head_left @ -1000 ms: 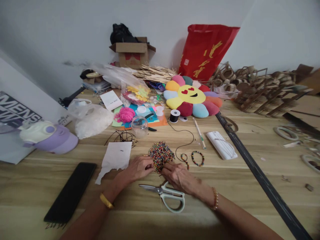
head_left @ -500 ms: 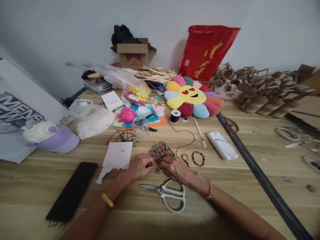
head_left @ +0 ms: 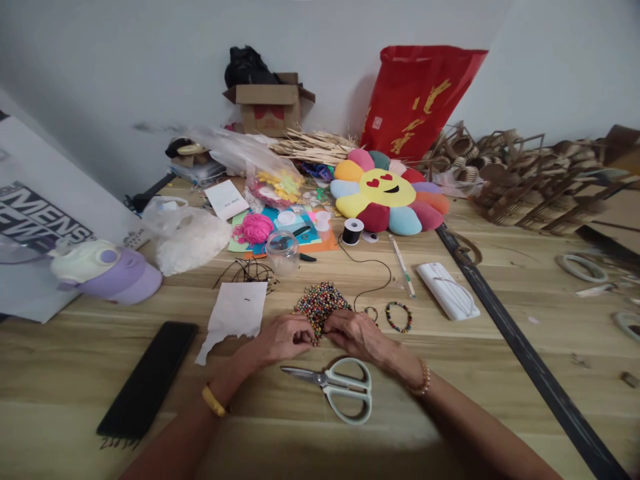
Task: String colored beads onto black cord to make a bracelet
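A heap of small multicoloured beads (head_left: 323,300) lies in front of me. At its lower left edge is my left hand (head_left: 285,337), fingers bent and tips drawn together by the nearest beads. My right hand (head_left: 357,333) is curled at the heap's lower right, fingertips close to the left ones. Whatever either hand pinches is too small or hidden. From a spool (head_left: 353,231), black cord (head_left: 389,275) loops down to my right hand. A short strung bead section (head_left: 371,312) shows just behind that hand, beside a beaded bracelet (head_left: 399,317). Scissors (head_left: 345,390) lie below both hands.
Left of the hands are torn white paper (head_left: 235,313), a black phone (head_left: 147,377) and a purple-white cap (head_left: 107,273). A glass jar (head_left: 283,253), pink yarn (head_left: 256,229) and a flower cushion (head_left: 387,193) stand behind. A white case (head_left: 447,291) lies at right.
Both hands remain at the beads, with small finger movements. The right fingers have become more bent, and the right hand covers more of the strung section. The view has shifted slightly.
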`<action>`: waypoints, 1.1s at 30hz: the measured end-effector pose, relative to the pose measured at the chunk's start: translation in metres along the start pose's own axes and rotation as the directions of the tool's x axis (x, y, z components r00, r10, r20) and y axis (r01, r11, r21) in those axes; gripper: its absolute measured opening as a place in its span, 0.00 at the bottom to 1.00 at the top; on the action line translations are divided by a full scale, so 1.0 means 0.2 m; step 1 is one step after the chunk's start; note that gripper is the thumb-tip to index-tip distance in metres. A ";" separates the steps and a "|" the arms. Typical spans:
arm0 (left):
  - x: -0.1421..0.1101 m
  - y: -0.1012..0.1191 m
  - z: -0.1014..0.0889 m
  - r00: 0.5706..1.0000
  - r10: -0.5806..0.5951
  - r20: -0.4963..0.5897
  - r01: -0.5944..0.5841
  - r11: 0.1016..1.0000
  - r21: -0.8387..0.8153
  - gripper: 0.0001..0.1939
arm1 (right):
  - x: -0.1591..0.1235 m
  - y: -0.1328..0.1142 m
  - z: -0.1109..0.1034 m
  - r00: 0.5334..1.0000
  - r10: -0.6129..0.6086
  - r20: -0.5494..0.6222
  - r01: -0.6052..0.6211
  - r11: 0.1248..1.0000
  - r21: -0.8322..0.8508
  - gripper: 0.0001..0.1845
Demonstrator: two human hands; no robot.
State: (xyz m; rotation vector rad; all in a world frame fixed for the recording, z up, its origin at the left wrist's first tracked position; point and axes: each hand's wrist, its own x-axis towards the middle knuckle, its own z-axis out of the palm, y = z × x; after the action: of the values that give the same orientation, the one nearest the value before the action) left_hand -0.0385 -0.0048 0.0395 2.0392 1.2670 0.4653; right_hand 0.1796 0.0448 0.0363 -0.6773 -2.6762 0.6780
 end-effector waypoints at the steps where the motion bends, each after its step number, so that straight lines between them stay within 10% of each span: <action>1: 0.00 0.00 0.01 1.000 0.009 -0.002 -0.009 1.000 0.019 0.04 | 0.00 0.01 0.00 1.000 -0.007 -0.015 0.007 1.000 0.025 0.05; 22: 0.02 -0.07 0.06 0.988 0.105 -0.113 -0.079 0.974 0.211 0.04 | -0.01 0.08 0.10 0.892 0.192 -0.408 -0.055 0.944 0.324 0.07; 33: 0.02 -0.09 0.07 0.975 0.159 -0.153 -0.123 0.968 0.220 0.06 | -0.02 0.09 0.09 0.905 -0.009 -0.426 0.040 0.997 0.066 0.12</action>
State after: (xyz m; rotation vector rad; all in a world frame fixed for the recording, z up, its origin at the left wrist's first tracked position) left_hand -0.0394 -0.0004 0.0174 2.3200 1.3224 0.6049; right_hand 0.1825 0.0503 0.0114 -0.6808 -2.2427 0.5434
